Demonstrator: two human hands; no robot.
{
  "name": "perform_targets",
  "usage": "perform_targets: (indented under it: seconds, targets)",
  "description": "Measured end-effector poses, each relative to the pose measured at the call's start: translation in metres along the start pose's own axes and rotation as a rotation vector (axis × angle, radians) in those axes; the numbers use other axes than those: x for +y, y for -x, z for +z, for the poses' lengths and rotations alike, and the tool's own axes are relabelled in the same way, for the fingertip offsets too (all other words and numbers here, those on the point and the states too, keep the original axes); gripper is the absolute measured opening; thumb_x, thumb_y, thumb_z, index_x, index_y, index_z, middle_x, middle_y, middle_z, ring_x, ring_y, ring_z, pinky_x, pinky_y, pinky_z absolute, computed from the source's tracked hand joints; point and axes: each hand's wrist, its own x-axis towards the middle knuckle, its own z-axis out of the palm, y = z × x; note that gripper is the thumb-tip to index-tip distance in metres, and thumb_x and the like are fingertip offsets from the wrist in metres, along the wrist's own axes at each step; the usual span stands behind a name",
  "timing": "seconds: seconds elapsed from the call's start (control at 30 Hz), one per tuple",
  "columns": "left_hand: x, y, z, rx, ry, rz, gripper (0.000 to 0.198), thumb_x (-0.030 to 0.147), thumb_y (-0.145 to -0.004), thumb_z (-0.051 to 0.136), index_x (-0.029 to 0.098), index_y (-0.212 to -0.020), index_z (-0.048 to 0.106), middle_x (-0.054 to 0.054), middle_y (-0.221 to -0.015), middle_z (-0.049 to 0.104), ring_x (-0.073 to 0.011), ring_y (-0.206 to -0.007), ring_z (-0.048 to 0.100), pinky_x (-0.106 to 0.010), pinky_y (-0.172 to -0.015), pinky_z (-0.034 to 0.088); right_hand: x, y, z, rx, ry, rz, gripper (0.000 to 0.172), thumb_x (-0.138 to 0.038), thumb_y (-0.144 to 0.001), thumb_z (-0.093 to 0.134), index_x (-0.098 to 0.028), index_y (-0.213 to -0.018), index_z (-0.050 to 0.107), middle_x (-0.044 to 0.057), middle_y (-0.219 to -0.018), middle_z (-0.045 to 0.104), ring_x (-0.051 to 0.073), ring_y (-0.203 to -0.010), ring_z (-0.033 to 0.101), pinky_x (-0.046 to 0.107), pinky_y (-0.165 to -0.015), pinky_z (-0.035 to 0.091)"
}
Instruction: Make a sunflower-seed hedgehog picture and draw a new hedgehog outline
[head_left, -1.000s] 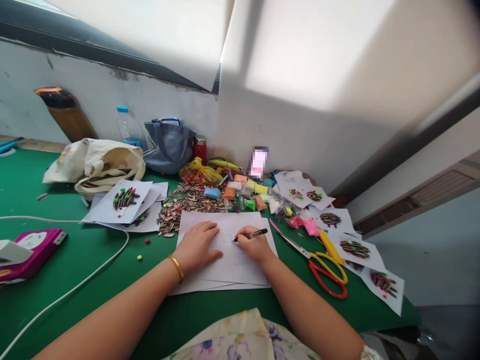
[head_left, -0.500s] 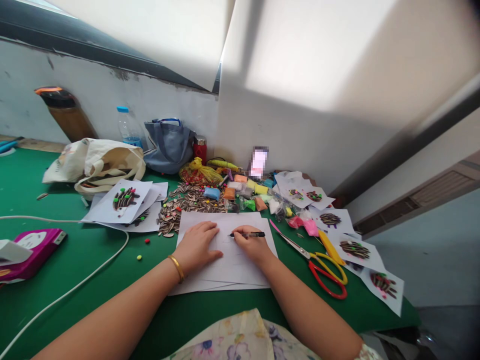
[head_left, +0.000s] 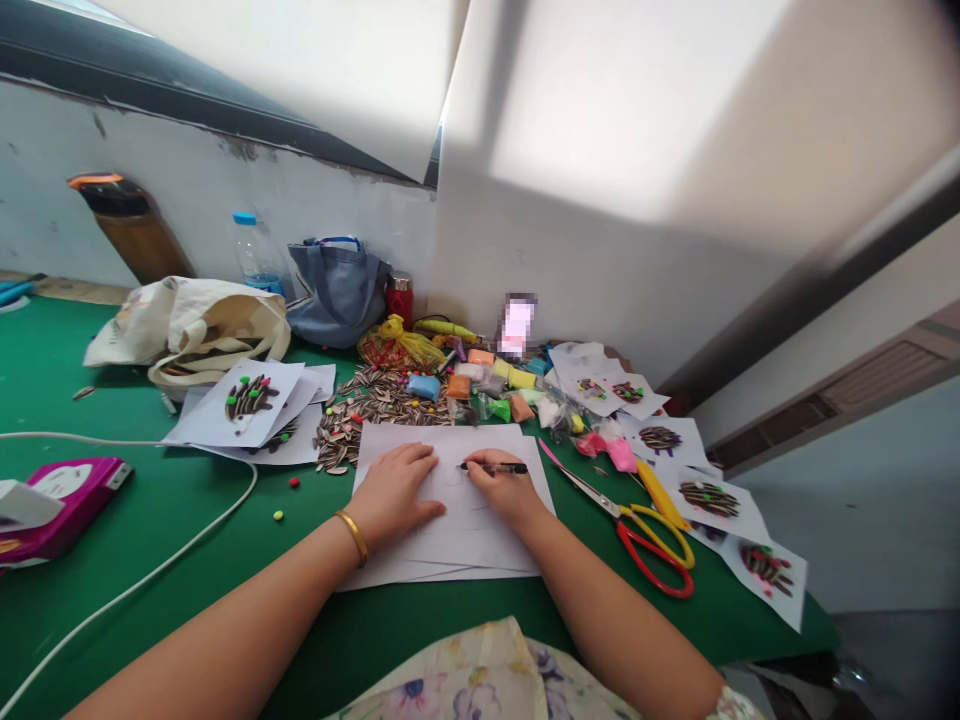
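White paper sheets [head_left: 420, 560] lie in a loose stack on the green table, with faint lines on the top one. My left hand [head_left: 395, 496] rests flat on the left part of the paper, its fingers spread and holding nothing. In my right hand [head_left: 506, 492] a black pen [head_left: 511, 468] is pinched, its tip at the paper near the middle. Just beyond the paper lie sunflower seeds [head_left: 382, 400] and small bags of coloured clay [head_left: 517, 378]. Scissors with red and yellow handles [head_left: 619, 512] lie to the right of the paper.
Decorated seed pictures lie at the left [head_left: 259, 400] and along the right edge [head_left: 712, 498]. Behind stand a cloth bag [head_left: 217, 320], a blue bag [head_left: 341, 290], a bottle [head_left: 256, 260] and a phone [head_left: 516, 325]. A white cable [head_left: 172, 558] and a magenta box [head_left: 75, 510] are at left.
The pen and my right hand have shifted very slightly. My left hand has stayed in place on the paper.
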Motion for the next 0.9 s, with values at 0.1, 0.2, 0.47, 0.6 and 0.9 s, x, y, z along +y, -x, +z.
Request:
perform_targets:
  seconds: [0.1,0.2,0.47,0.6,0.9]
  targets:
    - [0.000,0.000,0.001,0.001,0.013,-0.005,0.065,0.047,-0.069,0.073,0.021,-0.127,0.061,-0.011,-0.141,0.052,-0.0313,-0.132,0.042,-0.046,-0.111,0.030,0.000,-0.001,-0.001,0.012,0.002,0.013,0.020,-0.028,-0.084,0.054,-0.023,-0.089,0.073,0.002,-0.092,0.073,0.019,-0.090,0.065,0.030,-0.082,0.049]
    - [0.000,-0.001,0.001,0.006,0.026,-0.005,0.064,0.047,-0.069,0.073,0.021,-0.126,0.061,-0.011,-0.141,0.052,-0.0317,-0.132,0.042,-0.046,-0.111,0.030,0.000,-0.002,-0.002,0.031,0.014,0.017,0.021,-0.027,-0.084,0.053,-0.022,-0.089,0.073,0.003,-0.092,0.073,0.019,-0.090,0.065,0.030,-0.084,0.049]
    - [0.000,0.000,-0.001,0.005,0.014,-0.001,0.064,0.047,-0.069,0.073,0.020,-0.126,0.061,-0.012,-0.140,0.053,-0.0318,-0.131,0.043,-0.046,-0.110,0.031,0.009,-0.006,-0.007,0.096,0.019,0.090,0.022,-0.028,-0.082,0.052,-0.022,-0.089,0.072,0.003,-0.092,0.073,0.019,-0.089,0.065,0.030,-0.082,0.049]
    - [0.000,0.000,0.000,0.005,0.033,-0.010,0.064,0.047,-0.068,0.074,0.021,-0.126,0.061,-0.011,-0.140,0.053,-0.0316,-0.132,0.043,-0.045,-0.111,0.030,0.016,-0.007,-0.009,0.117,0.014,0.116,0.022,-0.031,-0.082,0.051,-0.022,-0.086,0.070,0.002,-0.086,0.071,0.019,-0.080,0.064,0.029,-0.074,0.049]
    - [0.001,-0.001,-0.001,0.000,0.022,-0.009,0.064,0.047,-0.069,0.073,0.021,-0.126,0.061,-0.011,-0.141,0.053,-0.0311,-0.132,0.043,-0.045,-0.111,0.030,0.022,-0.005,-0.012,0.165,0.017,0.186,0.019,-0.032,-0.078,0.050,-0.022,-0.077,0.066,0.001,-0.072,0.068,0.018,-0.065,0.060,0.027,-0.059,0.044]
